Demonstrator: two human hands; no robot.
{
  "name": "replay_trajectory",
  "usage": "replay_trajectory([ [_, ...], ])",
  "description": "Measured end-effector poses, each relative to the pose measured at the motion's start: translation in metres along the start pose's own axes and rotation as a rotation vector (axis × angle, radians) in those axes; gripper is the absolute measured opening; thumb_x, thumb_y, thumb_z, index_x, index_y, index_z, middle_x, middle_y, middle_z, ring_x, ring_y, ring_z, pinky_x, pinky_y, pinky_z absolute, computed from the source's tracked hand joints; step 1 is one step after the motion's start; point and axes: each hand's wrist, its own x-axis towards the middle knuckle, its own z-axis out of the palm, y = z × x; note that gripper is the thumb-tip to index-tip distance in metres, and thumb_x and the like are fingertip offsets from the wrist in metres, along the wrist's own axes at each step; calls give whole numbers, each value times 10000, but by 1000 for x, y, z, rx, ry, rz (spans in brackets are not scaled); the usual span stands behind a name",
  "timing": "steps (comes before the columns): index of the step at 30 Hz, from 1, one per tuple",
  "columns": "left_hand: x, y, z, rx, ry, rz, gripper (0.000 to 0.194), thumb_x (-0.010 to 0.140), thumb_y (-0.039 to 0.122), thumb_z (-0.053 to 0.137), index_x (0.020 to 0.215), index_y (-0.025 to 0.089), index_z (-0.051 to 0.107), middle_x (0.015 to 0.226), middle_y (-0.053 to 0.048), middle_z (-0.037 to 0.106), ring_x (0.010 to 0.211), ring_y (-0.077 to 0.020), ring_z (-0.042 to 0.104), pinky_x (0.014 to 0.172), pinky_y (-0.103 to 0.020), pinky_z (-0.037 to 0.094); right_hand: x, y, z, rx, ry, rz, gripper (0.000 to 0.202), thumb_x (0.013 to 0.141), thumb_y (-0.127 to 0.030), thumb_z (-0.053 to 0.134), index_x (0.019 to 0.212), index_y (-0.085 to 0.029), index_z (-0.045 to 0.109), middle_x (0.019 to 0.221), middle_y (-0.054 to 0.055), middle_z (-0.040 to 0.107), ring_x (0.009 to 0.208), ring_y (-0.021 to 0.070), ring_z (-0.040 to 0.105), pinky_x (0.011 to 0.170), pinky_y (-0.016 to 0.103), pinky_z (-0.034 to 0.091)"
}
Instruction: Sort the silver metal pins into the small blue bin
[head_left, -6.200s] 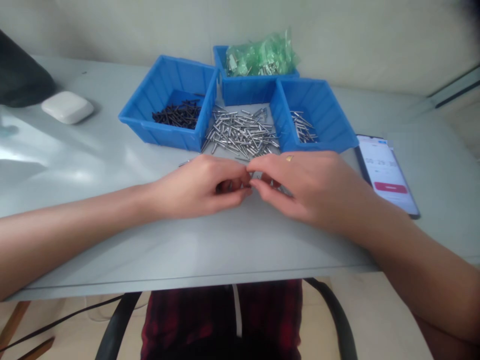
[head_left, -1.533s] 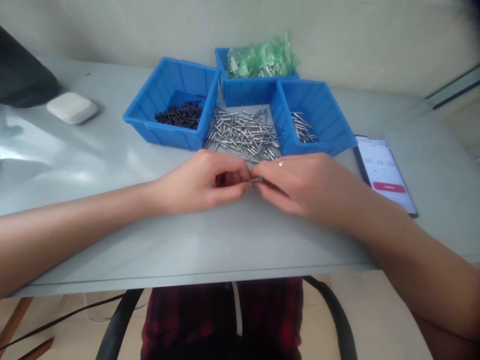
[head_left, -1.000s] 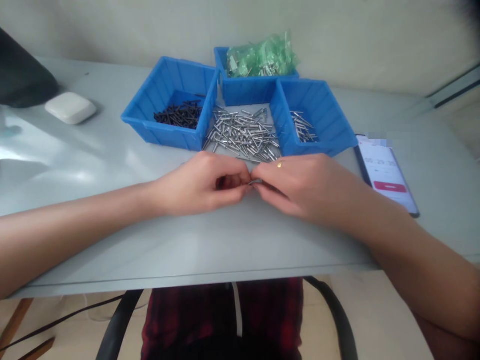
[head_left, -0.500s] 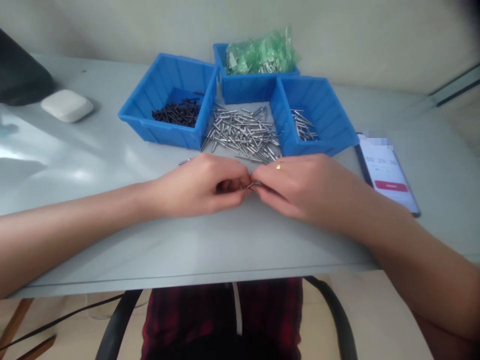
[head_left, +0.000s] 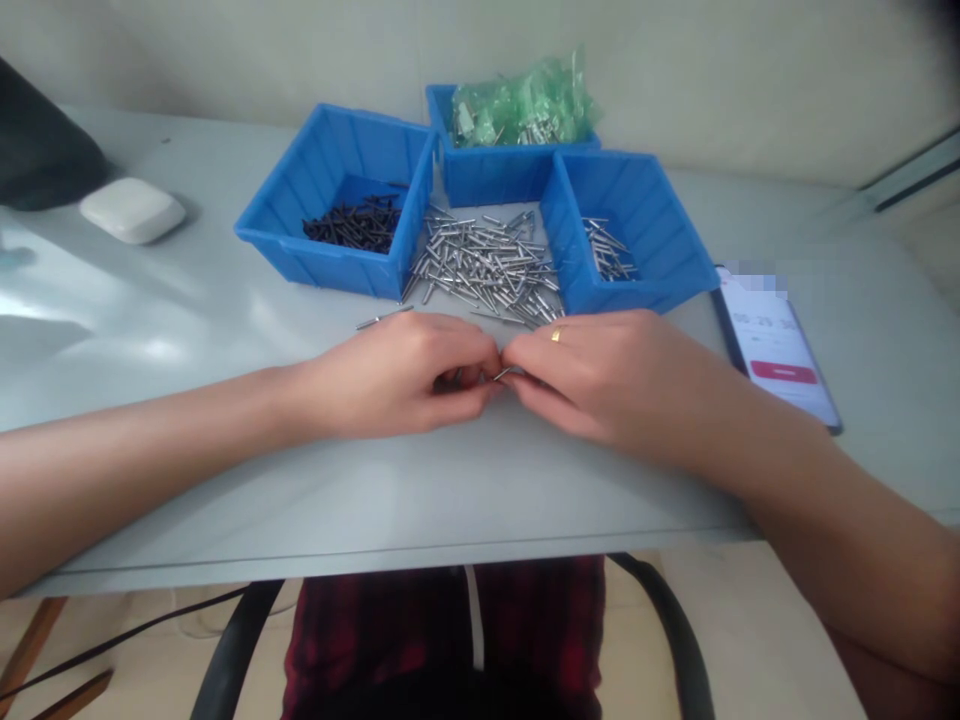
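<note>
Fingertip to fingertip, my left hand (head_left: 416, 375) and my right hand (head_left: 600, 370) meet above the front part of the table. Both are closed in a pinch on a thin silver metal pin (head_left: 502, 373). Only a short length of it shows between the fingertips; the fingers hide the remainder. Just beyond my hands lies a loose heap of silver metal pins (head_left: 487, 262). One more pin (head_left: 384, 318) rests on the table behind my left wrist.
Around the heap stand a blue bin (head_left: 274, 245) with dark pins, a blue bin (head_left: 660, 290) with silver pins, and a rear blue bin (head_left: 495, 175) holding a green plastic bag (head_left: 525, 105). A phone (head_left: 780, 345) lies right, a white case (head_left: 133, 211) left.
Hardly anything differs. Both hands keep their pinch in the same place, with a slight shift at the fingertips.
</note>
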Motion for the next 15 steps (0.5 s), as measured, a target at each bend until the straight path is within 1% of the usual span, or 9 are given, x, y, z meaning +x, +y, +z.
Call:
replay_trajectory([
  [10, -1, -1, 1, 32, 0, 13, 203, 869, 196, 533, 678, 165, 471, 656, 15, 500, 594, -90, 448, 584, -210, 350, -1, -1, 1, -3, 1, 2, 217, 929, -231, 386, 773, -174, 526, 636, -2, 510, 601, 131, 466, 512, 282, 216],
  [15, -1, 0, 1, 26, -12, 15, 182, 863, 185, 531, 688, 165, 485, 670, 10, 518, 605, -94, 462, 592, -210, 356, 0, -1, 0, -1, 3, -8, 227, 932, -238, 384, 779, -170, 537, 644, 5, 522, 598, 134, 454, 519, 284, 224],
])
